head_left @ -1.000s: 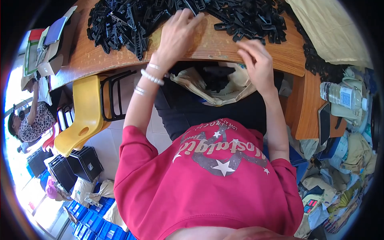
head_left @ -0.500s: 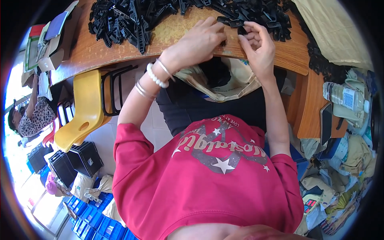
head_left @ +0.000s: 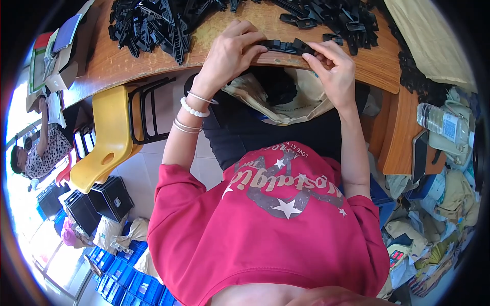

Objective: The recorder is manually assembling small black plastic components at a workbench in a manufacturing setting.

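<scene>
Held a narrow black part (head_left: 284, 47) crosswise at the near edge of the wooden table (head_left: 219, 35); could not tell whether touching the wood or just above. Pinched its left end between thumb and fingers of the left hand (head_left: 232, 51), and clamped its right end likewise in the right hand (head_left: 334, 69), with the middle showing bare between. Wore a white beaded bracelet (head_left: 194, 108) on the left wrist. Had an open paper bag (head_left: 314, 104) at the lap, just below the table edge, dark inside. Had black pieces heaped beyond each hand, in a left heap (head_left: 148, 25) and a right heap (head_left: 352, 23). Saw farther out a yellow chair (head_left: 109, 132) at left and a clear bottle (head_left: 443, 124) at right.
</scene>
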`<state>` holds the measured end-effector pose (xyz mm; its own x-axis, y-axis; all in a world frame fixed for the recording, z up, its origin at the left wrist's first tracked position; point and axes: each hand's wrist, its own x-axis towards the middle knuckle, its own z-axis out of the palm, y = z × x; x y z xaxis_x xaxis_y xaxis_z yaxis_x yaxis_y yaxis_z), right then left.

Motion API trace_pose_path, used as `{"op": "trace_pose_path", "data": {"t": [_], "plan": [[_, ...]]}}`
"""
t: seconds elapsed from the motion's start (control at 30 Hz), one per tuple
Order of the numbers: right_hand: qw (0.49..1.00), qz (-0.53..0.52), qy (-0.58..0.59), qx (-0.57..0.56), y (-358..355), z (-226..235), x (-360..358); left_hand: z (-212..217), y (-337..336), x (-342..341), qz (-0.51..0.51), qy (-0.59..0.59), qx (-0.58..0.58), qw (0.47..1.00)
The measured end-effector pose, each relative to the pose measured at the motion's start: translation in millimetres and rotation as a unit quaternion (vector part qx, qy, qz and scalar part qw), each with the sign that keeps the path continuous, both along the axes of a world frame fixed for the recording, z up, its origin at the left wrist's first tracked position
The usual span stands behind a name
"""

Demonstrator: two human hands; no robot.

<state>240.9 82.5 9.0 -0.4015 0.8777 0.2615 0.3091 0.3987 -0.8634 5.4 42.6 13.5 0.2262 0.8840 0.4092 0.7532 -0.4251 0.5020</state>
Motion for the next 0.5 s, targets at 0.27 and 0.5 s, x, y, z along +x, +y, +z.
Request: {"op": "trace_pose_path", "data": {"t": [0.27,0.5], "plan": [[0.998,0.051,-0.033,-0.036,11.6,2.6,14.9,-2.2,-1.0,2.9,-0.006,-0.05,-0.04,0.998],[0.999,0.046,-0.018,0.003,9.1,2.3,8.8,-2.4,-1.4,3.7,-0.006,-0.037,-0.023,0.999]]}}
